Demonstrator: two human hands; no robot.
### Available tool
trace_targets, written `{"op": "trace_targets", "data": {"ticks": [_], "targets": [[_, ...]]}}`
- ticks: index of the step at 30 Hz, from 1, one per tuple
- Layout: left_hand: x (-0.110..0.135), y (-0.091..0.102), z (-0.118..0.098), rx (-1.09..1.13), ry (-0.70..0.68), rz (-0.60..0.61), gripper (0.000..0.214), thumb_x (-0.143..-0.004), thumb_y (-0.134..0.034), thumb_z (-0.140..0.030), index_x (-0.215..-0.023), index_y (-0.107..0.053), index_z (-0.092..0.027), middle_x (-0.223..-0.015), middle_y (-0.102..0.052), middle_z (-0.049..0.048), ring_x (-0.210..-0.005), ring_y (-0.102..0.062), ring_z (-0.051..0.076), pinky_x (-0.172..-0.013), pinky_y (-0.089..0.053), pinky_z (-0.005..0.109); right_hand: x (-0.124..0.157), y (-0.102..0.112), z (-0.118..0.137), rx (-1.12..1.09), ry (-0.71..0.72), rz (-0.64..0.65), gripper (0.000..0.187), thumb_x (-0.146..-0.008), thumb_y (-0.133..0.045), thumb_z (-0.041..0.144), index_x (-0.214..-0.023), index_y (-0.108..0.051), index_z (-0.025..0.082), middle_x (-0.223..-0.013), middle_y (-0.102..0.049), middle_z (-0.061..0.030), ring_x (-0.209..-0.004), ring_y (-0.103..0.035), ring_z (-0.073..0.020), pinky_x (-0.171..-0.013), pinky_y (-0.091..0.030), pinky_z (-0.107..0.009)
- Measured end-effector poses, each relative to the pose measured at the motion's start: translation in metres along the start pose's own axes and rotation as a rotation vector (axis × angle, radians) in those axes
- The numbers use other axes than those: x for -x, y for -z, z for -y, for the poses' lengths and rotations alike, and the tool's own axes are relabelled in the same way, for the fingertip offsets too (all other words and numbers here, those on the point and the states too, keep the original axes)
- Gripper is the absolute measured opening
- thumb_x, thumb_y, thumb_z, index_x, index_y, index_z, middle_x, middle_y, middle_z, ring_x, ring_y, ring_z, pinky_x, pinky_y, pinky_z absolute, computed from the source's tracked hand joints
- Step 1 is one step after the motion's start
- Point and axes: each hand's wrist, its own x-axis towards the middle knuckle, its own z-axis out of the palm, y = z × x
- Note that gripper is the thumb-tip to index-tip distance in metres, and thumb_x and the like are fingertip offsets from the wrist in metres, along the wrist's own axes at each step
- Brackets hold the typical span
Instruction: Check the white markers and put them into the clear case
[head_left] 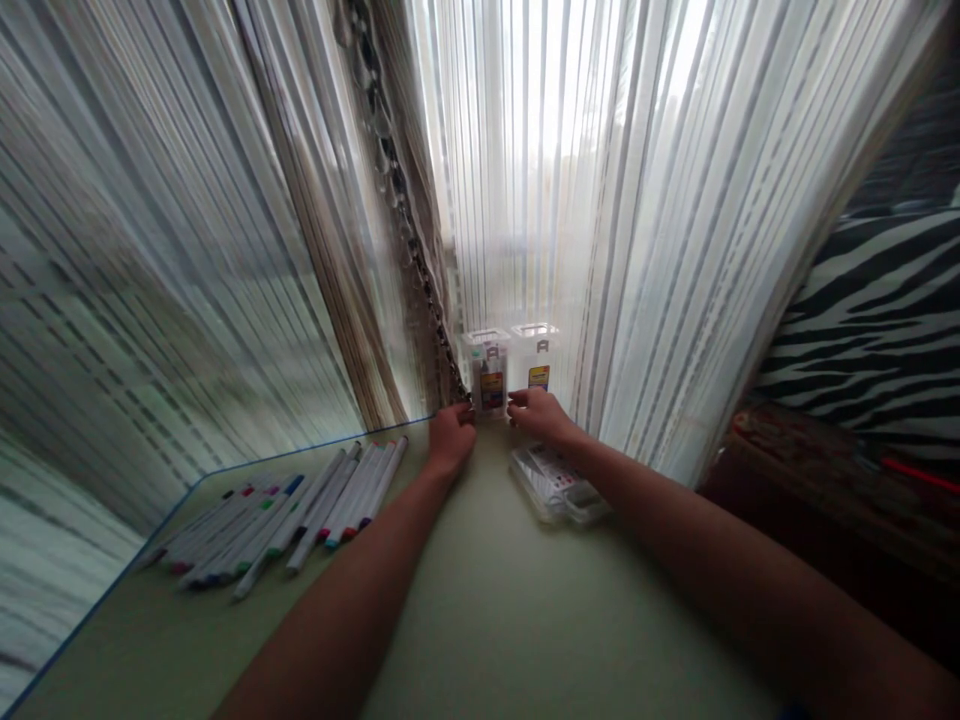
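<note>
Two clear plastic marker cases stand upright at the far end of the table, against the curtain. The left case [491,390] has a yellow, red and dark label and some dark contents; the right case [534,352] looks paler. At the left case's lower left edge is my left hand [452,436], its fingertips curled against the side. My right hand [541,413] reaches in front of the right case, with thumb and fingers at the left case's right edge. Beneath my right forearm a third clear case [547,484] lies flat, partly covered.
Several white markers [277,520] with coloured ends lie in rows on the pale table [480,620], left of my left forearm. Sheer striped curtains [525,200] hang right behind the table edge. A zebra-patterned surface [870,320] is at the right.
</note>
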Motion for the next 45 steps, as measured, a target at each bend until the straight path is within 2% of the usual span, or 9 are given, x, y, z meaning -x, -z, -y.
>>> {"op": "trace_targets", "data": {"ticks": [9,19,25,32,35,40,45], "targets": [[-0.001,-0.001,0.003,-0.005,0.014,-0.016,0.056,-0.070,-0.052,0.004,-0.122,-0.069,-0.009,-0.110,-0.076,0.0123,-0.104,-0.071,0.021,-0.094,-0.052,0.026,-0.002,-0.002,-0.003,-0.015,-0.013,-0.011,0.040,-0.085,-0.057,0.015,-0.123,-0.070,0.009,-0.109,-0.076,-0.0121,-0.092,-0.075,-0.0206,-0.079,-0.053,-0.021],[-0.001,-0.001,0.004,-0.024,0.010,-0.011,0.055,-0.071,-0.052,0.003,-0.122,-0.069,-0.007,-0.110,-0.076,0.0125,-0.105,-0.071,0.021,-0.094,-0.051,0.025,-0.003,-0.004,-0.004,-0.018,-0.019,-0.052,0.037,-0.084,-0.058,0.015,-0.119,-0.072,0.010,-0.101,-0.078,-0.0116,-0.089,-0.075,-0.0213,-0.081,-0.054,-0.024],[0.000,-0.001,0.003,-0.016,0.001,-0.018,0.055,-0.070,-0.051,0.004,-0.121,-0.069,-0.007,-0.110,-0.075,0.0131,-0.104,-0.071,0.022,-0.093,-0.052,0.026,-0.001,-0.001,-0.002,-0.005,-0.018,-0.169,0.033,-0.084,-0.057,0.015,-0.110,-0.076,0.011,-0.093,-0.079,-0.0111,-0.085,-0.075,-0.0210,-0.083,-0.053,-0.026],[-0.001,-0.001,0.002,-0.012,-0.012,-0.036,0.052,-0.071,-0.051,0.004,-0.118,-0.070,-0.006,-0.109,-0.075,0.0141,-0.104,-0.071,0.023,-0.093,-0.052,0.028,0.003,0.006,0.000,-0.005,-0.055,-0.321,0.028,-0.087,-0.052,0.024,-0.090,-0.078,0.015,-0.084,-0.078,-0.0101,-0.080,-0.074,-0.0210,-0.077,-0.052,-0.027],[0.000,-0.001,0.002,-0.010,-0.025,-0.041,0.053,-0.071,-0.051,0.004,-0.120,-0.069,-0.007,-0.112,-0.074,0.0132,-0.106,-0.070,0.022,-0.094,-0.051,0.027,0.003,0.007,0.001,-0.015,-0.066,-0.301,0.027,-0.086,-0.054,0.025,-0.090,-0.077,0.013,-0.084,-0.078,-0.0105,-0.078,-0.074,-0.0210,-0.076,-0.052,-0.027],[0.002,0.001,0.000,-0.012,-0.030,-0.036,0.054,-0.071,-0.052,0.004,-0.120,-0.069,-0.008,-0.112,-0.075,0.0128,-0.105,-0.070,0.023,-0.095,-0.051,0.029,0.002,0.005,0.000,-0.030,-0.044,-0.206,0.034,-0.085,-0.058,0.020,-0.113,-0.074,0.010,-0.090,-0.079,-0.0098,-0.081,-0.075,-0.0192,-0.083,-0.052,-0.026],[0.002,0.001,0.001,-0.015,-0.023,-0.022,0.053,-0.070,-0.051,0.004,-0.118,-0.071,-0.008,-0.106,-0.076,0.0123,-0.102,-0.072,0.023,-0.094,-0.052,0.030,0.000,0.002,-0.001,-0.027,-0.009,-0.125,0.037,-0.086,-0.057,0.017,-0.119,-0.072,0.010,-0.100,-0.078,-0.0115,-0.086,-0.075,-0.0201,-0.086,-0.052,-0.026]]}}
